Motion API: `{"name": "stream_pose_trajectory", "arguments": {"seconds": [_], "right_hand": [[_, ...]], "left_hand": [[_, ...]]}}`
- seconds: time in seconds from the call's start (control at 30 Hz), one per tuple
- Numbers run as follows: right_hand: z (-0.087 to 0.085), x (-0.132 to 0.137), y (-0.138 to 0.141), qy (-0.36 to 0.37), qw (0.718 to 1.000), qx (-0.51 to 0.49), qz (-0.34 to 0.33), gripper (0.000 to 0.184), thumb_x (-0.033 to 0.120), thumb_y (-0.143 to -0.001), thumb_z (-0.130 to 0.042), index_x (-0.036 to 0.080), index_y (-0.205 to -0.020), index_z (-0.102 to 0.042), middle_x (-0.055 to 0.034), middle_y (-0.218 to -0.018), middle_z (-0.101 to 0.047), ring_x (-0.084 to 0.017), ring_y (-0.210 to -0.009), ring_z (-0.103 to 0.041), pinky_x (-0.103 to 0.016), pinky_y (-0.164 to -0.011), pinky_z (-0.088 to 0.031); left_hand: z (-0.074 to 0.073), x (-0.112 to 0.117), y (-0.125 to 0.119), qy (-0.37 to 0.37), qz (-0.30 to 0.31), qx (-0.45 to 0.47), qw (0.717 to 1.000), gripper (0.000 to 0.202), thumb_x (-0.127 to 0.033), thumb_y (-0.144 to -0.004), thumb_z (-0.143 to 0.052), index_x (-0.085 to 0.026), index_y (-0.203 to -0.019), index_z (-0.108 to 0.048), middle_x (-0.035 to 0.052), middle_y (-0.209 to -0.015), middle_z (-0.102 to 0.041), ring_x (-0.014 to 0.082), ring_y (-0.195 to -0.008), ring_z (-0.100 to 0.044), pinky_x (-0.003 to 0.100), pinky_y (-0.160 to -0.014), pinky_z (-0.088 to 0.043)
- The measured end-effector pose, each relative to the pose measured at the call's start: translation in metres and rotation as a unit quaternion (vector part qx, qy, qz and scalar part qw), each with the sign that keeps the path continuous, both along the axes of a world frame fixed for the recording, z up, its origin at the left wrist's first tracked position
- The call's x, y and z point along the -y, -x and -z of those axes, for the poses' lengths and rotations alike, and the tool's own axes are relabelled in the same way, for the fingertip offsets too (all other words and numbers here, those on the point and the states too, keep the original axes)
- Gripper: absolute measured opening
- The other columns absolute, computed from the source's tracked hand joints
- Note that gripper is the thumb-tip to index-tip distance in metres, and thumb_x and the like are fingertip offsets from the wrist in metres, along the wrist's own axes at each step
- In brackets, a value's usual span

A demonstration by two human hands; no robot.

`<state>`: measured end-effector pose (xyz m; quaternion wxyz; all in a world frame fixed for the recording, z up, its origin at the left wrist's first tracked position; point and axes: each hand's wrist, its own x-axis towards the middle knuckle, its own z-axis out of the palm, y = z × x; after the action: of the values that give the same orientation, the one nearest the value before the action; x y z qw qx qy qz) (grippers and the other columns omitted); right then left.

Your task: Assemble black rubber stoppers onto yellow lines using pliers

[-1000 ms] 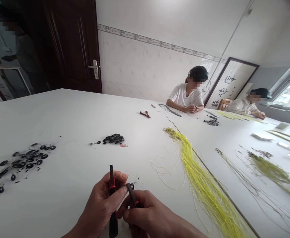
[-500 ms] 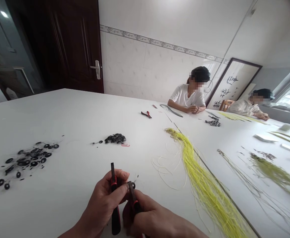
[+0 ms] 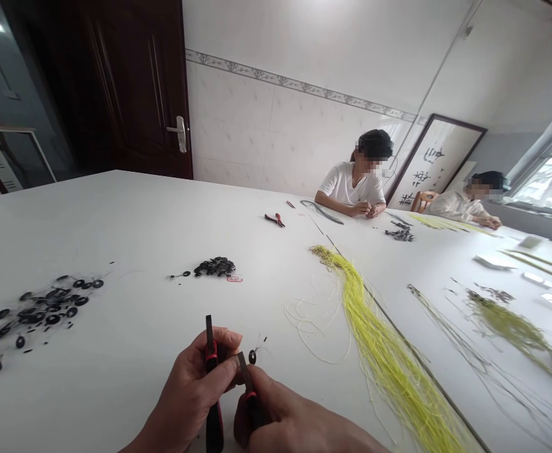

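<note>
My left hand (image 3: pixel 188 387) is closed around a pair of pliers (image 3: pixel 214 428) with black-and-red handles, its dark jaws pointing up. Its thumb and forefinger are pressed together near the right tool's tip; anything between them is too small to make out. My right hand (image 3: pixel 299 412) grips a second pair of pliers (image 3: pixel 253 402), also black and red, whose narrow tip comes up beside the left fingertips. Just past that tip is a small black ring piece (image 3: pixel 252 357) with thin strands; whether it hangs or lies on the table cannot be told.
On the white table (image 3: pixel 129 390) are a loose pile of black ring pieces (image 3: pixel 52 305), a tighter black pile (image 3: pixel 214 267) and red-handled pliers (image 3: pixel 275 219). Yellow cord (image 3: pixel 370 314) runs along the right. Two people (image 3: pixel 351 182) sit at the far side.
The right pliers' tip has shifted slightly away from the black ring piece, which now shows separately. My view has turned a little right. The person at the left doorway is out of sight.
</note>
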<state>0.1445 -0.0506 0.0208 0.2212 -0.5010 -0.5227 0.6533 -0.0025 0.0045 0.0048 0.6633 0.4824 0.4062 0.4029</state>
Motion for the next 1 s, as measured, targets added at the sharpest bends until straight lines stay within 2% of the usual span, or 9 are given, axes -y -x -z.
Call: {"name": "stream_pose_trajectory", "arguments": {"seconds": [0.2, 0.37, 0.53, 0.8, 1.0], "right_hand": [[0.002, 0.003, 0.001, -0.043, 0.997, 0.058, 0.021, 0.037, 0.017, -0.062, -0.057, 0.022, -0.098, -0.049, 0.004, -0.072, -0.045, -0.006, -0.055, -0.039, -0.019, -0.047, -0.031], [0.0, 0.002, -0.001, -0.045, 0.996, 0.079, 0.006, 0.041, 0.016, -0.062, -0.056, 0.022, -0.101, -0.048, 0.004, -0.072, -0.046, -0.006, -0.055, -0.04, -0.019, -0.046, -0.031], [-0.002, 0.003, -0.004, -0.055, 0.992, 0.11, 0.011, 0.034, 0.018, -0.062, -0.053, 0.023, -0.096, -0.05, 0.0047, -0.068, -0.048, -0.007, -0.053, -0.041, -0.019, -0.046, -0.031], [0.004, -0.001, 0.002, -0.065, 0.993, 0.097, 0.002, 0.032, 0.01, -0.055, -0.047, 0.02, -0.085, -0.046, 0.0036, -0.069, -0.046, -0.007, -0.054, -0.04, -0.019, -0.043, -0.03], [0.02, -0.002, 0.0, -0.079, 0.996, 0.047, -0.009, 0.032, 0.007, -0.055, -0.041, 0.02, -0.084, -0.044, 0.0041, -0.067, -0.044, -0.007, -0.054, -0.038, -0.019, -0.043, -0.029]], "left_hand": [[0.001, -0.003, -0.001, 0.001, 0.007, 0.0, 1.0, 0.004, -0.02, -0.074, -0.056, -0.022, -0.076, -0.053, -0.0046, -0.079, -0.054, 0.0113, -0.069, -0.054, 0.023, -0.065, -0.047], [0.002, -0.004, -0.001, -0.006, 0.006, -0.014, 1.0, 0.006, -0.023, -0.072, -0.058, -0.022, -0.076, -0.054, -0.004, -0.077, -0.054, 0.0122, -0.067, -0.053, 0.023, -0.063, -0.047], [0.006, -0.005, 0.002, -0.001, 0.004, -0.017, 1.0, 0.008, -0.023, -0.071, -0.059, -0.022, -0.077, -0.054, -0.0039, -0.076, -0.054, 0.0127, -0.067, -0.052, 0.023, -0.06, -0.046], [0.002, -0.003, -0.002, 0.003, 0.021, 0.008, 1.0, 0.008, -0.018, -0.072, -0.055, -0.023, -0.078, -0.051, -0.0083, -0.058, -0.041, 0.0062, -0.05, -0.038, 0.019, -0.05, -0.035], [-0.004, 0.001, -0.005, 0.007, 0.036, 0.032, 0.999, 0.01, -0.015, -0.071, -0.053, -0.021, -0.078, -0.05, -0.009, -0.054, -0.038, 0.0057, -0.048, -0.035, 0.02, -0.049, -0.033]]}}
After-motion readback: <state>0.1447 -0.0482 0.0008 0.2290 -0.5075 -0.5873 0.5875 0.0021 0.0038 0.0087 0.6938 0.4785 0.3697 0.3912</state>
